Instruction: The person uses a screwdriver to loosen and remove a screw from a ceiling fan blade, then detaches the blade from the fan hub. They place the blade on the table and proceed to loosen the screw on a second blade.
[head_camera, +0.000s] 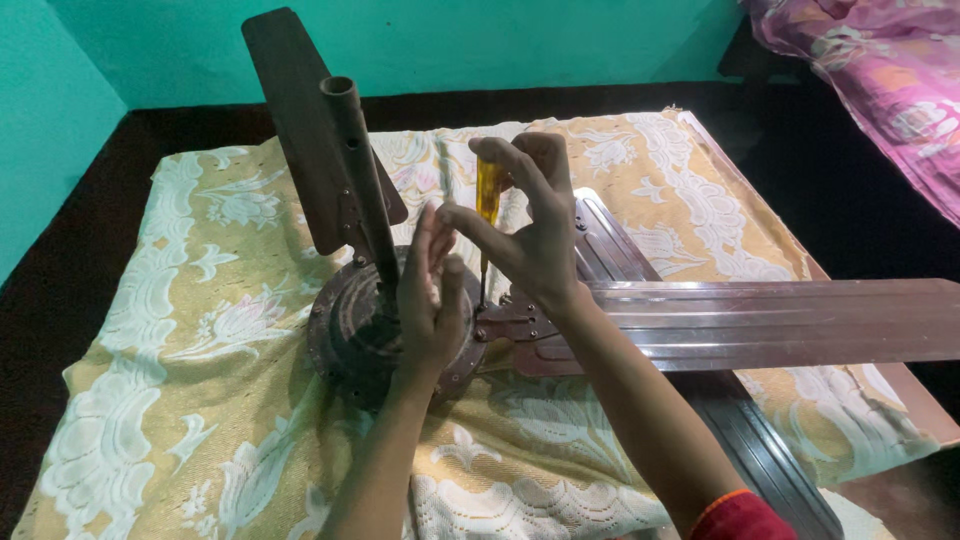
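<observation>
Two hands are at work over a ceiling fan motor (350, 335) that lies on a yellow floral cloth (200, 330). A screwdriver (487, 200) with an amber handle is held upright by the right hand (535, 225): thumb and first fingers are closed on the handle, the other fingers spread. Its tip is set on the blade bracket (505, 320), just beside the motor's rim. The left hand (432, 300) is laid flat, fingers straight, against the motor's top near the downrod (358, 170), holding nothing. A bracket screw appears to be mid-turn; steady downward pressure and a braced motor would be called for. One long blade (780, 320) runs right from the bracket, another (295, 130) stands behind the downrod.
</observation>
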